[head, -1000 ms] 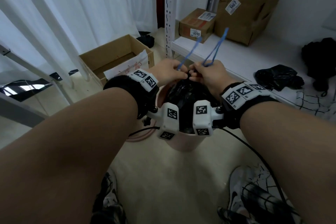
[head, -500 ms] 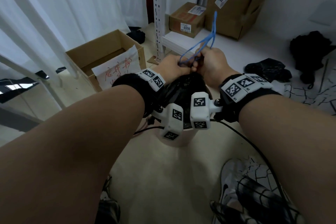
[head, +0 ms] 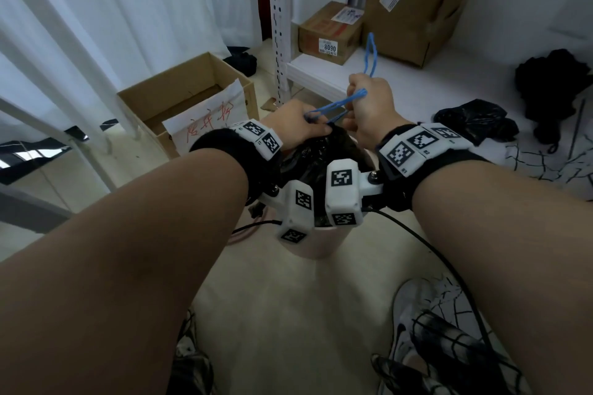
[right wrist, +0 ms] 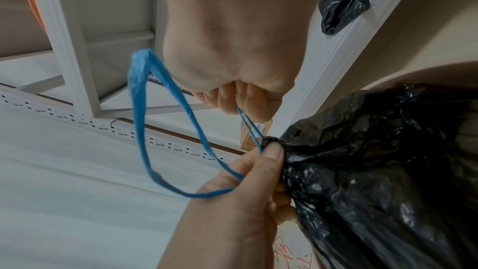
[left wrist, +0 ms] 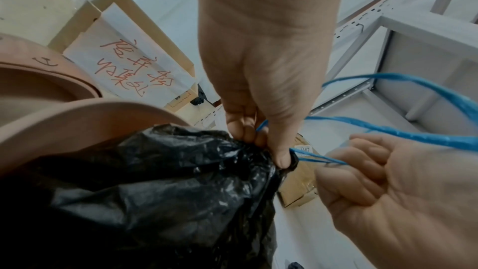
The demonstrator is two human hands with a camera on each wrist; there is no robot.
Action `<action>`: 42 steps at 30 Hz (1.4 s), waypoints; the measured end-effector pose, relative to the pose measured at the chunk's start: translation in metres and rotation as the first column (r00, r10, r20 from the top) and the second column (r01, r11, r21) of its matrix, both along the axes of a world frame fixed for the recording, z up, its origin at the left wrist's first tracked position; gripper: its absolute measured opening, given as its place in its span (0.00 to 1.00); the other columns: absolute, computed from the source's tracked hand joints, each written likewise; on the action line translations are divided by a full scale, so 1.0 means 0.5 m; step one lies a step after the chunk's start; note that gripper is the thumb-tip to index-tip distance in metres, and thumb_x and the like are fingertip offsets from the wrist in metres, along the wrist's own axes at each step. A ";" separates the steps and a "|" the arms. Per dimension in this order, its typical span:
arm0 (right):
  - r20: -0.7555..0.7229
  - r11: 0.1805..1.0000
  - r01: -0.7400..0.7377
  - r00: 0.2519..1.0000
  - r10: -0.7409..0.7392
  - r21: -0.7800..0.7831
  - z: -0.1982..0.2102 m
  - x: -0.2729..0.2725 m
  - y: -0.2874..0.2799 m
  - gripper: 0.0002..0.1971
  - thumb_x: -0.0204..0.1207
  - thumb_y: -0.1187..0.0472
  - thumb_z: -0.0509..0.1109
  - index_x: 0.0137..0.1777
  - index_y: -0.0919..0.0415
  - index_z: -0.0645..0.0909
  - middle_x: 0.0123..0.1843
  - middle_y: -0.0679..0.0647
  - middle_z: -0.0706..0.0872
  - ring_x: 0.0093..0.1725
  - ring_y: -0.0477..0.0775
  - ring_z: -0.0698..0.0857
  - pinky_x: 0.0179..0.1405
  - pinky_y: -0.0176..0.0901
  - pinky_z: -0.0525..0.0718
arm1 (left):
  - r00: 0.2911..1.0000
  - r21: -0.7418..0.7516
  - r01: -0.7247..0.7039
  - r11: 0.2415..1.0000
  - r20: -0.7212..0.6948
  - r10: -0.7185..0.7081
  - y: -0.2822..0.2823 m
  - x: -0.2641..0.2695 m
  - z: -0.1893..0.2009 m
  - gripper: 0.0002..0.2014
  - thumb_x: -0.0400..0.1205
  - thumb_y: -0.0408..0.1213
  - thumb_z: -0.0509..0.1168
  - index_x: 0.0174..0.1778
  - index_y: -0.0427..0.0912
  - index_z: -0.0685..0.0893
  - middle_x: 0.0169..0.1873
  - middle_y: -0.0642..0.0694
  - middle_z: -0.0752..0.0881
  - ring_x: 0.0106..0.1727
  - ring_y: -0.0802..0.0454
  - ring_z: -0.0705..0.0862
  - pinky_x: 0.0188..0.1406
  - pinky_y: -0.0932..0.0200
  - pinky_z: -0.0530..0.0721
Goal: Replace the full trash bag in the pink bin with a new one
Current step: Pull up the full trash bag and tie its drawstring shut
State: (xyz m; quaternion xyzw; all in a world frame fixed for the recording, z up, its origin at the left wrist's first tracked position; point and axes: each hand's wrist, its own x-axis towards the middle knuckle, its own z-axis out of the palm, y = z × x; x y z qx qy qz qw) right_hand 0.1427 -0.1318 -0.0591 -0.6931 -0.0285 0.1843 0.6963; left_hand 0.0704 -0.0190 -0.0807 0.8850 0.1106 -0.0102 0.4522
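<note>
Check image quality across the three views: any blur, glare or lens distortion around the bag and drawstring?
Head view: wide-angle stretch swells both forearms; the blue drawstring is slightly soft.
Left wrist view: the right hand looms large and soft; the black trash bag shows small specular glints.
Right wrist view: the drawstring loop is smeared; shelf edges bow; the bag's folds are dim, the left hand legible.

I see a glossy black bag [head: 316, 157] in a pink bin [left wrist: 77, 118] whose outside looks pale in my head view. The drawstring [head: 335, 104] is bright blue. Beside the bin, a brown box [head: 179, 96] carries white paper [head: 208, 125] with red handwriting. Behind the bin, a white shelf [head: 401, 74] bears two brown cartons [head: 417, 0] with white labels and another black bag [head: 475, 119]. My wristbands [head: 224, 154] are black, with white blocks of black-and-white square markers. The curtain [head: 96, 9] is white, the floor [head: 288, 314] beige.
</note>
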 end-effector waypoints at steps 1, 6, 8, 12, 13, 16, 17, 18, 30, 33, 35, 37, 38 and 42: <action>0.004 1.000 -0.001 1.000 0.001 -0.009 0.001 -0.002 0.002 0.19 0.78 0.66 0.55 0.25 0.58 0.60 0.23 0.54 0.59 0.12 0.47 0.56 0.16 0.30 0.58 | 1.000 0.029 0.016 0.999 -0.008 -0.015 0.004 -0.003 -0.001 0.06 0.78 0.35 0.70 0.39 0.36 0.87 0.36 0.40 0.83 0.40 0.50 0.79 0.44 0.59 0.75; 0.027 0.997 -0.045 0.999 0.047 -0.055 0.008 -0.002 0.012 0.16 0.77 0.66 0.55 0.27 0.58 0.62 0.26 0.54 0.60 0.21 0.50 0.59 0.19 0.35 0.61 | 1.000 -0.001 0.014 1.000 0.020 -0.014 0.017 -0.012 -0.007 0.08 0.78 0.34 0.70 0.35 0.36 0.84 0.33 0.41 0.80 0.37 0.49 0.77 0.41 0.60 0.74; 0.013 0.994 -0.104 0.995 0.103 0.031 0.008 -0.005 0.017 0.13 0.76 0.69 0.58 0.29 0.60 0.67 0.26 0.55 0.64 0.21 0.51 0.64 0.19 0.38 0.65 | 0.995 -0.108 -0.061 0.992 0.069 0.068 0.016 -0.019 -0.006 0.06 0.80 0.34 0.69 0.40 0.35 0.85 0.33 0.39 0.80 0.33 0.52 0.76 0.33 0.69 0.75; 0.050 0.946 -0.280 0.955 0.292 -0.163 0.002 -0.021 0.023 0.14 0.71 0.75 0.59 0.29 0.58 0.71 0.27 0.54 0.68 0.20 0.47 0.67 0.15 0.33 0.63 | 0.969 -0.292 -0.178 0.940 0.114 0.219 0.031 -0.018 0.009 0.12 0.83 0.29 0.64 0.33 0.40 0.81 0.20 0.52 0.79 0.19 0.65 0.73 0.18 0.74 0.71; 0.023 0.924 -0.323 0.942 0.334 -0.204 -0.002 -0.025 0.023 0.14 0.70 0.75 0.59 0.29 0.58 0.71 0.27 0.54 0.67 0.18 0.46 0.65 0.14 0.30 0.60 | 0.968 -0.286 -0.186 0.940 0.112 0.226 0.036 -0.016 0.013 0.13 0.83 0.28 0.62 0.32 0.42 0.79 0.20 0.54 0.79 0.20 0.65 0.74 0.19 0.74 0.73; -0.012 0.843 -0.467 0.876 0.482 -0.267 -0.018 -0.032 0.023 0.11 0.77 0.71 0.64 0.37 0.56 0.79 0.28 0.53 0.71 0.22 0.44 0.68 0.16 0.28 0.62 | 0.951 -0.241 -0.196 0.951 0.188 0.243 0.050 -0.015 0.013 0.14 0.84 0.31 0.62 0.32 0.43 0.79 0.19 0.57 0.80 0.23 0.62 0.77 0.25 0.69 0.78; -0.001 0.829 -0.494 0.859 0.512 -0.263 -0.022 -0.031 0.024 0.09 0.79 0.69 0.65 0.40 0.56 0.80 0.29 0.54 0.72 0.22 0.43 0.69 0.16 0.28 0.66 | 0.938 -0.260 -0.208 0.943 0.221 0.268 0.052 -0.015 0.012 0.14 0.84 0.32 0.62 0.31 0.43 0.80 0.17 0.56 0.80 0.22 0.63 0.77 0.25 0.69 0.78; 0.016 0.822 -0.511 0.847 0.532 -0.253 -0.024 -0.032 0.024 0.07 0.80 0.67 0.65 0.42 0.57 0.81 0.31 0.54 0.73 0.21 0.42 0.70 0.16 0.28 0.69 | 0.926 -0.283 -0.225 0.932 0.235 0.295 0.054 -0.015 0.010 0.14 0.84 0.33 0.63 0.31 0.41 0.82 0.17 0.55 0.81 0.21 0.63 0.77 0.25 0.69 0.78; 0.175 0.822 -0.255 0.904 0.389 -0.510 -0.017 -0.026 0.045 0.17 0.84 0.62 0.54 0.33 0.57 0.75 0.29 0.51 0.76 0.26 0.49 0.73 0.22 0.34 0.70 | 0.924 -0.420 -0.304 0.855 0.089 0.372 0.060 -0.014 0.029 0.19 0.88 0.42 0.53 0.40 0.36 0.83 0.27 0.45 0.77 0.22 0.58 0.75 0.22 0.69 0.76; 0.148 0.706 -0.354 0.827 0.542 -0.614 -0.009 -0.037 0.048 0.06 0.81 0.63 0.58 0.45 0.59 0.76 0.32 0.50 0.73 0.35 0.52 0.75 0.26 0.34 0.72 | 0.937 -0.419 -0.263 0.869 0.104 0.333 0.053 -0.017 0.044 0.21 0.88 0.44 0.52 0.35 0.38 0.82 0.26 0.45 0.77 0.21 0.59 0.75 0.22 0.68 0.76; 0.185 0.675 -0.419 0.752 0.633 -0.607 0.006 -0.056 0.052 0.04 0.79 0.67 0.59 0.45 0.63 0.75 0.32 0.50 0.73 0.32 0.46 0.73 0.19 0.23 0.70 | 0.942 -0.418 -0.220 0.881 0.143 0.303 0.048 -0.015 0.056 0.21 0.88 0.44 0.52 0.35 0.39 0.82 0.27 0.45 0.78 0.21 0.59 0.75 0.23 0.69 0.76; 0.263 0.659 -0.443 0.670 0.694 -0.608 0.015 -0.069 0.053 0.06 0.78 0.70 0.63 0.40 0.63 0.72 0.32 0.48 0.72 0.31 0.38 0.72 0.24 0.14 0.70 | 0.946 -0.410 -0.191 0.892 0.165 0.279 0.044 -0.013 0.063 0.20 0.88 0.44 0.53 0.37 0.40 0.83 0.28 0.45 0.80 0.25 0.57 0.76 0.27 0.68 0.77; 0.297 0.666 -0.447 0.648 0.701 -0.598 0.017 -0.073 0.052 0.09 0.79 0.70 0.63 0.38 0.62 0.71 0.32 0.48 0.71 0.30 0.35 0.74 0.27 0.13 0.69 | 0.947 -0.410 -0.182 0.894 0.171 0.271 0.044 -0.014 0.063 0.19 0.88 0.43 0.54 0.38 0.39 0.84 0.29 0.45 0.80 0.26 0.56 0.76 0.29 0.67 0.78; 0.275 0.674 -0.401 0.694 0.666 -0.620 0.009 -0.065 0.037 0.16 0.86 0.60 0.57 0.38 0.64 0.79 0.29 0.45 0.76 0.26 0.34 0.76 0.25 0.19 0.69 | 0.948 -0.271 -0.108 0.956 0.261 0.182 0.052 -0.023 0.056 0.11 0.86 0.40 0.59 0.47 0.36 0.81 0.37 0.44 0.81 0.39 0.53 0.79 0.46 0.58 0.79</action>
